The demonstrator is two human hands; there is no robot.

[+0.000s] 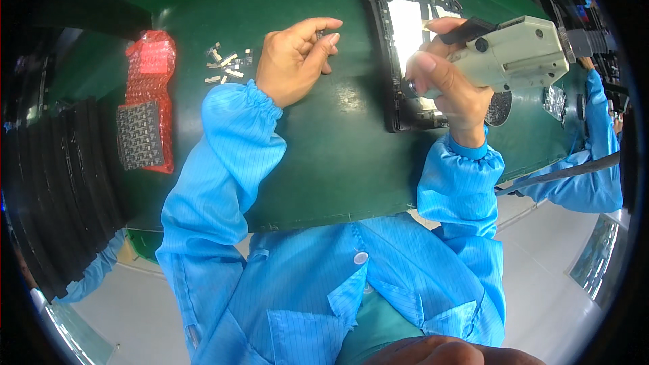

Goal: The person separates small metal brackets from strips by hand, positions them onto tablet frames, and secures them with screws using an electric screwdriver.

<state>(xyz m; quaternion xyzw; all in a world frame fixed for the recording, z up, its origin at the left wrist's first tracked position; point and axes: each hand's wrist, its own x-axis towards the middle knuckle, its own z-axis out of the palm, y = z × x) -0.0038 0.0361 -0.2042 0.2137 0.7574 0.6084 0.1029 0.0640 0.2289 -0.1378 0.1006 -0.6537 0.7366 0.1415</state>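
Note:
My right hand is wrapped round a pale grey electric screwdriver with a black lever. Its rounded metal end shows by my thumb, above a flat black panel fitted with white and silvery sheets. To the left of that panel, my left hand hovers over the table with thumb and fingers curled together. Something small and dark shows between those fingertips, too small to name. Several little black-and-white parts lie scattered just left of this hand.
Red bubble wrap lies at the left, a dark sheet of small parts on its near end. Beyond the screwdriver are a round dish of dark bits and a clear bag. Another person's blue sleeve shows far right; a black ribbed stack stands left.

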